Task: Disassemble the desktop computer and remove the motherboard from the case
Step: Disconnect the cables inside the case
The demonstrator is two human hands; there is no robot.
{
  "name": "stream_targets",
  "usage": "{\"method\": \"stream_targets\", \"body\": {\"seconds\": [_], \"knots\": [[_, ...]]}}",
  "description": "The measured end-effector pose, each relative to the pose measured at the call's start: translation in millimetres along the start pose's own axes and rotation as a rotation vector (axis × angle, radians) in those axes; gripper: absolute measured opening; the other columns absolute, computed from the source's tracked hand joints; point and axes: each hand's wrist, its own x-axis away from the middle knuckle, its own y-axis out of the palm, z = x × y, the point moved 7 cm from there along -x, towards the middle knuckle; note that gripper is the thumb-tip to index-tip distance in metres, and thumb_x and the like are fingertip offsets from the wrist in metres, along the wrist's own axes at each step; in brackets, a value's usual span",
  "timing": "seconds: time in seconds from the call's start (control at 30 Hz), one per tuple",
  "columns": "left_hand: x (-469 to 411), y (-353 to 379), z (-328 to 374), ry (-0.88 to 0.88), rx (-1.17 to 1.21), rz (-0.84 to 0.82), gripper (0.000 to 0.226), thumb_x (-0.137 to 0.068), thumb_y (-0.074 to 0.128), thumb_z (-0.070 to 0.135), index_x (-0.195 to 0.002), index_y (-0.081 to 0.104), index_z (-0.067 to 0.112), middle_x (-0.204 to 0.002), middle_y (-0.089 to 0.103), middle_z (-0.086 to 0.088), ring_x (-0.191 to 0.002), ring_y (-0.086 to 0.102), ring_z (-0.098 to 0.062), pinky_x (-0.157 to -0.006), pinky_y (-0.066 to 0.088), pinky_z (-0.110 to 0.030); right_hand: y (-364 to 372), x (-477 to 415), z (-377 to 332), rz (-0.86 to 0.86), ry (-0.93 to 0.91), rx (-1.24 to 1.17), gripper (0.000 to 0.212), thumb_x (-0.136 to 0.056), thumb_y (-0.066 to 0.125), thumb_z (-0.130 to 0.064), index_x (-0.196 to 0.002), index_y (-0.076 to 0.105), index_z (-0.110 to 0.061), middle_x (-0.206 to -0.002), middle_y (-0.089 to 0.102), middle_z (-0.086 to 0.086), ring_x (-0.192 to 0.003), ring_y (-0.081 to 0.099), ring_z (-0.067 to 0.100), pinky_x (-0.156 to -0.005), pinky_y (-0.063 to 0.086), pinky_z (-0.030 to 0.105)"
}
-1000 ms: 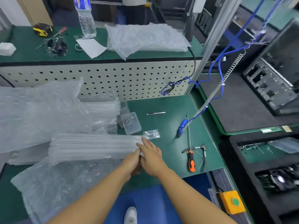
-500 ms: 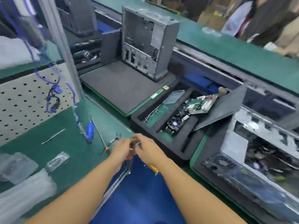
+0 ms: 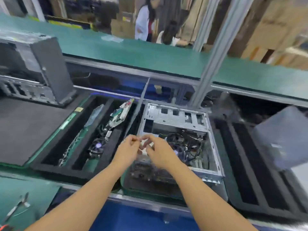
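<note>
An open desktop case [image 3: 175, 114] lies on its side in front of me, metal frame up. Inside it a tangle of black cables [image 3: 186, 144] covers the board, which is mostly hidden. My left hand [image 3: 128, 149] and my right hand [image 3: 160, 154] meet just above the case's near left corner, fingertips almost touching. The left fingers are curled in a pinch and the right fingers are loosely bent. Motion blur hides whether anything small sits between them.
A black foam tray [image 3: 55, 165] to the left holds a removed circuit board [image 3: 120, 114], a fan [image 3: 98, 145] and cables. An upright empty case [image 3: 41, 69] stands on a dark mat [image 3: 25, 127]. More foam slots [image 3: 241, 164] and a grey case [image 3: 283, 139] are right; pliers [image 3: 21, 202] lie lower left.
My view has swung right from the bubble-wrap bench to the open case. Both hands left the wrap, came together in front of me and now hover over the case.
</note>
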Motion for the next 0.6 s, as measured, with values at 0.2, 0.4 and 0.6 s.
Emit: {"method": "stream_targets", "body": {"seconds": [0.2,0.4,0.6], "knots": [[-37.6,81.0,31.0,0.160,-0.246,-0.067,0.017,-0.096,0.056,0.013,-0.089,0.059,0.029,-0.084,0.069,0.004,-0.076,0.065,-0.015,-0.060,0.048,-0.029,-69.7,19.6,92.6,0.101,0.174,-0.029,0.018,-0.100,0.046,-0.025,-0.109,0.056,-0.036,-0.091,0.069,-0.006,-0.069,0.063,0.019,-0.060,0.052,0.033],[-49.4,128.1,28.5,0.311,-0.648,-0.215,0.017,-0.096,0.052,0.020,-0.090,0.056,0.036,-0.085,0.064,0.013,-0.069,0.059,-0.003,-0.063,0.050,-0.024,-85.2,45.5,174.0,0.129,0.405,-0.098,0.019,-0.098,0.045,-0.018,-0.106,0.060,-0.028,-0.089,0.067,-0.004,-0.051,0.048,0.008,-0.045,0.039,0.017],[-58.3,152.6,19.1,0.515,-1.034,-0.353,0.018,-0.094,0.047,0.022,-0.097,0.063,0.031,-0.095,0.063,0.016,-0.084,0.057,-0.008,-0.087,0.046,-0.032,-66.6,41.0,187.1,0.023,0.461,-0.022,0.018,-0.093,0.045,-0.022,-0.100,0.059,-0.030,-0.084,0.063,-0.007,-0.062,0.056,0.012,-0.055,0.045,0.026]]}}
